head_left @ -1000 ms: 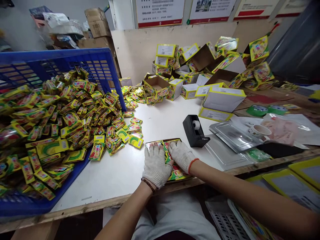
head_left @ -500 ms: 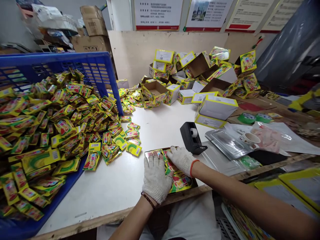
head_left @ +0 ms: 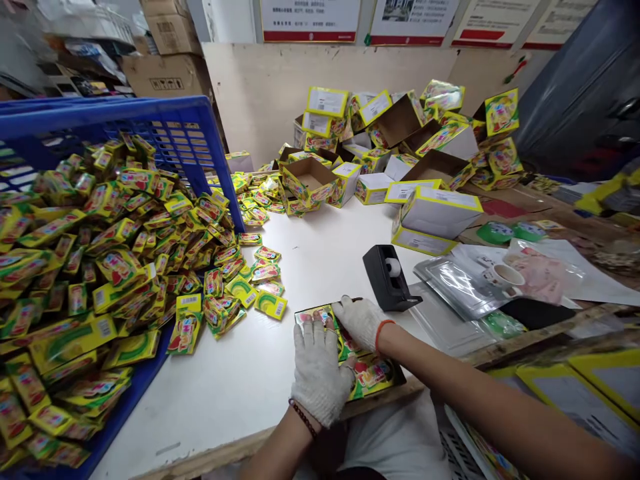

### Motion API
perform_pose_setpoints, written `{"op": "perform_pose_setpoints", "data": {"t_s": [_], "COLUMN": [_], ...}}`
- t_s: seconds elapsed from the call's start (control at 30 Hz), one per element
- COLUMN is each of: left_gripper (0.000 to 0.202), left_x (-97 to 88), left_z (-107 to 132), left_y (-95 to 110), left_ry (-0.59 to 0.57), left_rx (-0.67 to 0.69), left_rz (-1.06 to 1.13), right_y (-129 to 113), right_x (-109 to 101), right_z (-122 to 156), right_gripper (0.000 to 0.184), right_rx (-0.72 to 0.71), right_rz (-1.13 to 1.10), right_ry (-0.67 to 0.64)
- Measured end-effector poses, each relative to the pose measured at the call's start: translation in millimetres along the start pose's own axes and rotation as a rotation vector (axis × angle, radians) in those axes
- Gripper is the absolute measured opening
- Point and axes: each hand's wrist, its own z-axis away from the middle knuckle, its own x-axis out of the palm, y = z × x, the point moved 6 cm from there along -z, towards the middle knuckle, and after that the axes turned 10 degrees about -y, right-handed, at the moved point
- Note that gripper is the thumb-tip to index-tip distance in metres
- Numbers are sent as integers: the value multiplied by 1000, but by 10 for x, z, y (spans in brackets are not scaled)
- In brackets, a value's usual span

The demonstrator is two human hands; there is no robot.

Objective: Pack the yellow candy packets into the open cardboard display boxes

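Note:
Both my hands wear white knit gloves and rest on a flat box (head_left: 373,377) packed with yellow-green sachets at the table's near edge. My left hand (head_left: 317,370) lies flat on the sachets with fingers stretched forward. My right hand (head_left: 361,320) presses on the box's far part, fingers spread over the packets. Neither hand grips anything.
A blue crate (head_left: 190,143) heaped with yellow sachets (head_left: 115,253) spills onto the table at left. A black tape dispenser (head_left: 387,277) stands just beyond my right hand. Yellow cartons (head_left: 435,210) pile up at the back; clear plastic trays (head_left: 457,287) lie to the right.
The view has swung slightly, so the box and hands sit a little lower and further right. Both hands stay pressed on the sachets, with the left hand slid slightly forward.

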Motion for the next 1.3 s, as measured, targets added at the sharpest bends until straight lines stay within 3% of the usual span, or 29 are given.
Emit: {"op": "perform_pose_setpoints", "data": {"t_s": [0.1, 0.27, 0.43, 0.5, 0.6, 0.67, 0.77, 0.87, 0.97, 1.03, 1.13, 1.2, 1.3], "left_gripper": [66, 66, 56, 48, 51, 60, 65, 55, 39, 27, 22, 25, 24], "left_x": [-40, -67, -11, -9, -25, -8, -13, -60, -138, -227, -454, -637, -842], "left_z": [27, 74, 57, 3, -164, -312, -492, -610, -666, -653, -547, -443, -289], "left_y": [-53, -88, -114, -286, -772, -1134, -1540, -1709, -1773, -1802, -1731, -1529, -992], "left_ry": [4, 32, 60, 106, 109, -10, -165, -197, -150, -96, -12, 6, -87], "left_rx": [46, 63, 69, 65, -7, -70, -111, -110, -184, -277, -363, -323, -112], "left_rz": [29, 83, 144, 191, 204, 119, 73, 165, 241, 313, 442, 547, 635], "right_y": [72, 114, 82, 101, 182, 263, 297, 172, -25, -142, -165, -92, -11], "right_x": [-44, 14, 4, -28, 25, 194, 654, 1144, 1372, 1357, 1133, 864, 341], "right_z": [21, 42, -7, 34, 261, 495, 790, 829, 687, 587, 570, 667, 859], "right_gripper": [70, 55, 62, 59, 56, 71, 100, 115, 111, 109, 110, 105, 84], "right_rx": [11, -2, 50, 40, -74, -152, -230, -185, -54, -18, -22, -53, -190], "right_rz": [-77, -117, -108, -133, -287, -432, -631, -763, -758, -721, -650, -604, -555], "right_ry": [-37, -25, -27, -22, 51, 157, 333, 483, 648, 720, 817, 883, 903]}}
